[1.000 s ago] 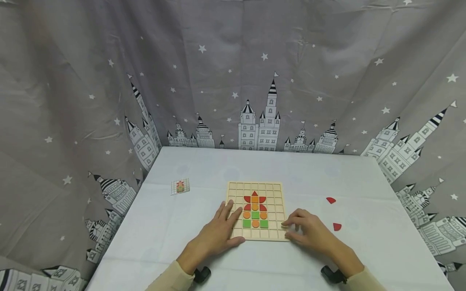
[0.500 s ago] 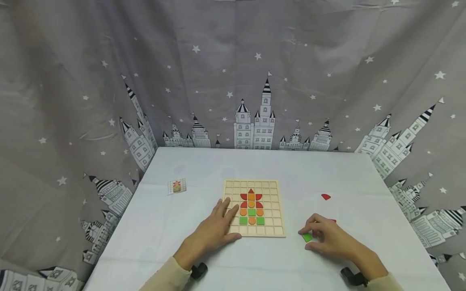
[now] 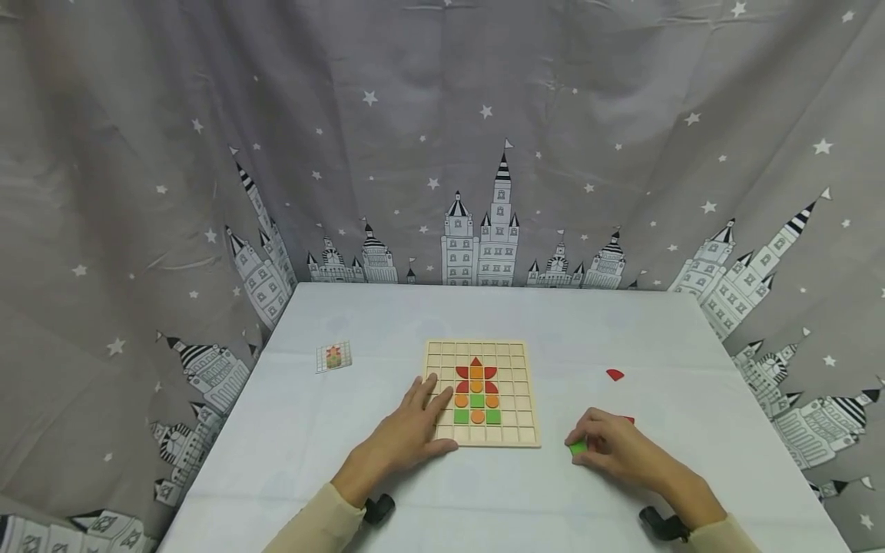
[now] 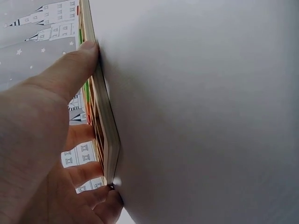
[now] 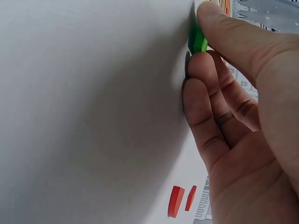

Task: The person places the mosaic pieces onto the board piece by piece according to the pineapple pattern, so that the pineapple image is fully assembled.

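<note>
Evidently to steady it, the left hand [image 3: 408, 438] lies flat on the wooden grid board [image 3: 482, 392] at frame centre; lower right, the right hand [image 3: 615, 449] pinches a green piece [image 3: 578, 448] against the desk [image 3: 346, 461].

This looks like a little play corner set up for filming. A gray curtain [image 3: 442, 138] with white stars and castles hangs all around a table [image 3: 346, 461] with a white cloth. A wooden puzzle board [image 3: 515, 438] with colored shapes and a small picture card [image 3: 334, 357] lie on it.
</note>
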`<state>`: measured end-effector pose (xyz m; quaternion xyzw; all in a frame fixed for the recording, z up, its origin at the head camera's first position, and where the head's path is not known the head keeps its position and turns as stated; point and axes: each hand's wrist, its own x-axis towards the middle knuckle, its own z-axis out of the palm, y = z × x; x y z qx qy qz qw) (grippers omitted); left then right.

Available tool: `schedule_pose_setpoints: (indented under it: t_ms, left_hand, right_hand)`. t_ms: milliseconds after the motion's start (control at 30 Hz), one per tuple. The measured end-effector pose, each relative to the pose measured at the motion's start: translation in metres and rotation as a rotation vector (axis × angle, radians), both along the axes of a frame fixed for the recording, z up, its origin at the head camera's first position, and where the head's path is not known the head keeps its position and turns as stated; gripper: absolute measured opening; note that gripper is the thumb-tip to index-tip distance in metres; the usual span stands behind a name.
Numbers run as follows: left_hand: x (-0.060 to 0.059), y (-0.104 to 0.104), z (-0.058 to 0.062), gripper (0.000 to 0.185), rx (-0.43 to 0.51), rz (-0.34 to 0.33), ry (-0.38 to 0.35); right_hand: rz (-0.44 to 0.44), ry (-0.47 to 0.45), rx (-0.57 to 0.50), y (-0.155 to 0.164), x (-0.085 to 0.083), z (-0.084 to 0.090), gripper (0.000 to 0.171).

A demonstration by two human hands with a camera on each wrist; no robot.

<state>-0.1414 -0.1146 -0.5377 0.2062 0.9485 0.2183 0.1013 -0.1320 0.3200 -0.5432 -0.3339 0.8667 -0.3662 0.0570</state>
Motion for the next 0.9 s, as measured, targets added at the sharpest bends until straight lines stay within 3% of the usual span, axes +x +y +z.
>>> schedule_pose_setpoints:
  t_ms: [267,533,700,900]
  left_hand:
    - [0.0,0.0,-0.001,0.097,0.0,-0.014,0.0]
    - [-0.005,0.001,0.001,0.097,-0.026,-0.017,0.005]
    - [-0.005,0.0,0.001,0.098,-0.029,-0.02,0.002]
    - [-0.001,-0.001,0.001,0.098,-0.021,-0.015,-0.006]
  right_hand:
    - [-0.068,-0.017,0.041,-0.009,0.0,0.004,0.017]
    - [-0.122,-0.009,0.069,-0.03,-0.012,0.007,0.022]
    - [-0.083,0.057,0.014,-0.047,-0.017,0.009,0.025]
    - [-0.023,0.073,-0.046,-0.072,-0.02,0.008,0.027]
